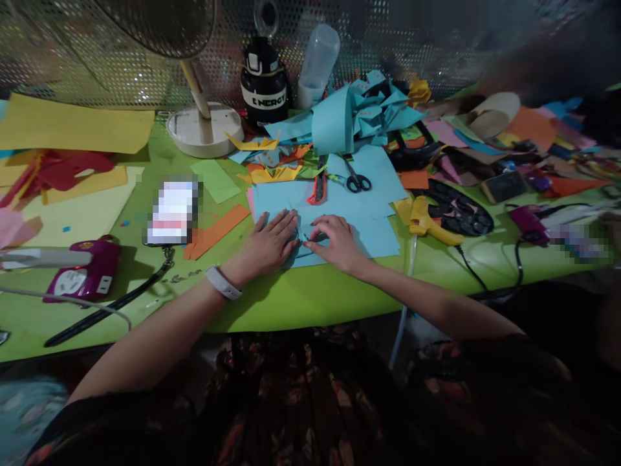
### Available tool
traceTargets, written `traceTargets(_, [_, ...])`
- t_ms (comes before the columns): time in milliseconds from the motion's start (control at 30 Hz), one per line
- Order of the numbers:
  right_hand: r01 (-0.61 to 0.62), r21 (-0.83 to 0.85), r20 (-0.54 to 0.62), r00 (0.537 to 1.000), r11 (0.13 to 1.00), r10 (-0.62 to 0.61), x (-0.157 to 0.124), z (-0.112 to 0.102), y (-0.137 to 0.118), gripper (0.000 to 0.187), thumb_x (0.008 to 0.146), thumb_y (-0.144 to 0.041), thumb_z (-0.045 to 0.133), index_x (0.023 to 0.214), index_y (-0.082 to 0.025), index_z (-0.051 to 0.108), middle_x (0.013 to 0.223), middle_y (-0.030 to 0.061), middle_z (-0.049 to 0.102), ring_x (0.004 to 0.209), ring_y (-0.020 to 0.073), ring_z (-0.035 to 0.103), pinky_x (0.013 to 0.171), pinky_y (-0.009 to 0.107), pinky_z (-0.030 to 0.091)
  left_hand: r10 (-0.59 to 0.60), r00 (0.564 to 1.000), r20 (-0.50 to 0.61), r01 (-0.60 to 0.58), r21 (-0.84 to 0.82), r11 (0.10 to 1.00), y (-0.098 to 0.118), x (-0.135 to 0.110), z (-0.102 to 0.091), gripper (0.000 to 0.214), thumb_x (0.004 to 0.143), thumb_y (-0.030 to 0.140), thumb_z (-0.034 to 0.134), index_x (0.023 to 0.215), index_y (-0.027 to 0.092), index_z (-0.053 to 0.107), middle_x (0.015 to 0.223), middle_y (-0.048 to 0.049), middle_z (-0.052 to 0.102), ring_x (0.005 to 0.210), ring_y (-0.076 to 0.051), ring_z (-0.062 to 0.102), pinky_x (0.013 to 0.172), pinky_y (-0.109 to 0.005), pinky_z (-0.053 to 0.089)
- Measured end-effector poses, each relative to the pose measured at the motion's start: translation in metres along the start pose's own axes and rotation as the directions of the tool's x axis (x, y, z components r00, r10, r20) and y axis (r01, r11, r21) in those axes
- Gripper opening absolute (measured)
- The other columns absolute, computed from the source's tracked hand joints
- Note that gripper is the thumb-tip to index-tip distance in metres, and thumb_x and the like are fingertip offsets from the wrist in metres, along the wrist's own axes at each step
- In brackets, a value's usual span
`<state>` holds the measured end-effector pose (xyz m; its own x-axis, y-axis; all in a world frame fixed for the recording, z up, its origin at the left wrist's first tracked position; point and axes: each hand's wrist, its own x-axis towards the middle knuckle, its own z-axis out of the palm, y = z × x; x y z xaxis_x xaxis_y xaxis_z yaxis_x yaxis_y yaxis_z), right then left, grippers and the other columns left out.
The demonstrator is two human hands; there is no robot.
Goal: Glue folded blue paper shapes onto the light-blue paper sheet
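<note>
Several sheets of light blue paper [378, 236] lie stacked on the green table in front of me. My left hand [276, 238] rests flat on them, fingers stretched out. Close to its fingertips, my right hand [337, 243] has thumb and index finger curled together in a pinch over the paper. A small dark thing shows at that pinch, too small to name. Just beyond the hands, a red utility knife [317, 188] and black-handled scissors [358, 181] lie on the blue sheets.
Behind stand a fan base [206, 133], a black bottle [264, 90] and crumpled blue paper [369, 116]. At right is a yellow glue gun [429, 220] with its cord. A phone [172, 210], an orange strip [218, 232] and a purple box [90, 272] lie left.
</note>
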<state>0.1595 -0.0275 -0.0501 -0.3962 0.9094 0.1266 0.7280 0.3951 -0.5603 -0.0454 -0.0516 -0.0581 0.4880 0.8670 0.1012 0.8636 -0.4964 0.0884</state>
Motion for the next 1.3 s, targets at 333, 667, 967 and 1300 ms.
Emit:
traceTargets(333, [0.049, -0.029, 0.058, 0.997, 0.998, -0.048, 0.005, -0.005, 0.004, 0.008, 0.081, -0.031, 0.074, 0.081, -0.026, 0.068, 0.119, 0.0039, 0.061, 0.12, 0.0272, 0.048, 0.099, 0.045, 0.036, -0.013, 0.997, 0.073, 0.016, -0.036, 0.999, 0.003, -0.001, -0.011, 0.07, 0.1, 0.056, 0.025, 0.155, 0.013, 0.025, 0.162, -0.0081, 0.022, 0.151, -0.023, 0.018, 0.123, -0.046, 0.008])
traceTargets(667, [0.08, 0.0, 0.027, 0.996, 0.997, -0.08, 0.006, -0.003, 0.009, 0.012, 0.082, -0.036, 0.072, 0.08, -0.025, 0.068, 0.118, 0.0046, 0.062, 0.12, 0.0276, 0.05, 0.098, 0.046, 0.037, -0.018, 0.997, 0.07, 0.024, -0.082, 0.996, 0.002, -0.001, -0.006, 0.076, 0.096, 0.062, 0.029, 0.156, 0.015, 0.02, 0.163, -0.0099, 0.019, 0.151, -0.025, 0.015, 0.123, -0.049, 0.003])
traceTargets(967, [0.153, 0.036, -0.011, 0.988, 0.988, -0.152, 0.006, -0.001, 0.012, 0.017, 0.086, -0.037, 0.069, 0.1, -0.028, 0.068, 0.113, 0.0028, 0.066, 0.11, 0.0241, 0.057, 0.097, 0.042, 0.039, -0.015, 0.998, 0.055, 0.02, -0.085, 0.996, 0.004, -0.001, -0.006, 0.077, 0.095, 0.063, 0.033, 0.156, 0.017, 0.021, 0.162, -0.0108, 0.022, 0.151, -0.027, 0.018, 0.122, -0.052, 0.006])
traceTargets(1300, [0.33, -0.029, -0.036, 0.943, 0.943, -0.331, 0.002, -0.002, 0.015, 0.017, 0.091, -0.039, 0.064, 0.093, -0.029, 0.077, 0.104, 0.0013, 0.073, 0.108, 0.022, 0.06, 0.097, 0.042, 0.037, -0.021, 0.998, 0.057, 0.026, -0.082, 0.996, 0.004, -0.001, -0.005, 0.078, 0.095, 0.065, 0.031, 0.156, 0.017, 0.021, 0.162, -0.0112, 0.022, 0.151, -0.026, 0.017, 0.122, -0.052, 0.005])
